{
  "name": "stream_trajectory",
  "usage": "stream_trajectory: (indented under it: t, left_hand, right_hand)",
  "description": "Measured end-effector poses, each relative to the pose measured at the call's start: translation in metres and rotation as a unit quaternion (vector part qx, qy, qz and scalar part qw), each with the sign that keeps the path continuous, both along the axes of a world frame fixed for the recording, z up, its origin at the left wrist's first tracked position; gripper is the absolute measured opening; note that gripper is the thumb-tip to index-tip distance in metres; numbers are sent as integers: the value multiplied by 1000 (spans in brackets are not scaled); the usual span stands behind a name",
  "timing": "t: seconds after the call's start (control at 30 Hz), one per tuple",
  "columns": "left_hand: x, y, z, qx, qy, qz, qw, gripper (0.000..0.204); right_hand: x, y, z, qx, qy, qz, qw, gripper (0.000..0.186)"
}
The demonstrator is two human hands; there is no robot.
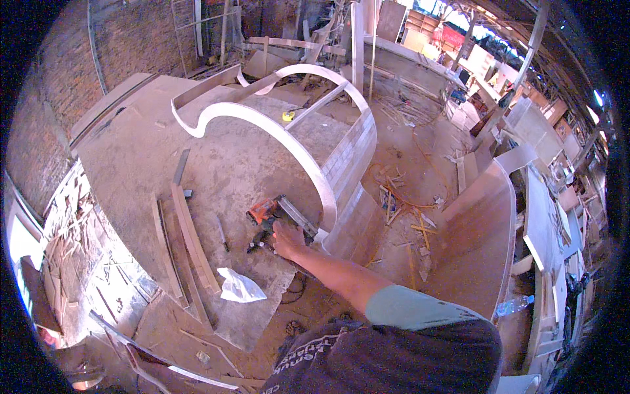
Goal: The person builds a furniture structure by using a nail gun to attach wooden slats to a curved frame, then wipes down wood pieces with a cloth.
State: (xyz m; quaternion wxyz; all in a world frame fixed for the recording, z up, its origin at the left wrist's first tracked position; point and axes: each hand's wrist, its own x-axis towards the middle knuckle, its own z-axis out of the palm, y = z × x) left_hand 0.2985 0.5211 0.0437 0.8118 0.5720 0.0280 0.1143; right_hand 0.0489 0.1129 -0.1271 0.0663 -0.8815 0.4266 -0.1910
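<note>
My right hand (286,239) is closed around the grip of an orange and black nail gun (264,211), which rests on a large dusty wooden worktop (230,164). The gun's long magazine points toward the lower end of a curved, pale-edged wooden frame (295,148). A yellow tape measure (288,116) sits inside the frame. Left of the gun are a thin dark tool (220,233), long wooden strips (193,236) and a crumpled white plastic bag (239,285). My left hand is out of view.
A tall curved wooden panel (479,230) stands to my right, with a plastic bottle (515,305) near it. Offcuts and an orange hose (407,203) lie on the floor. Brick wall (125,46) at the back left; stacked boards (551,197) at right.
</note>
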Motion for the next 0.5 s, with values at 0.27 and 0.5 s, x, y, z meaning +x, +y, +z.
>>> stream_trajectory:
  t: [0.27, 0.5]
  left_hand:
    - [-16, -21, -1, 26, -6, -47, 999, 23]
    - [-52, -75, 3, 31, -11, -140, 990, 24]
  right_hand:
    - [-14, -23, 38, 115, -57, -36, 991, 43]
    - [-124, -21, 86, 72, -150, 96, 981, 44]
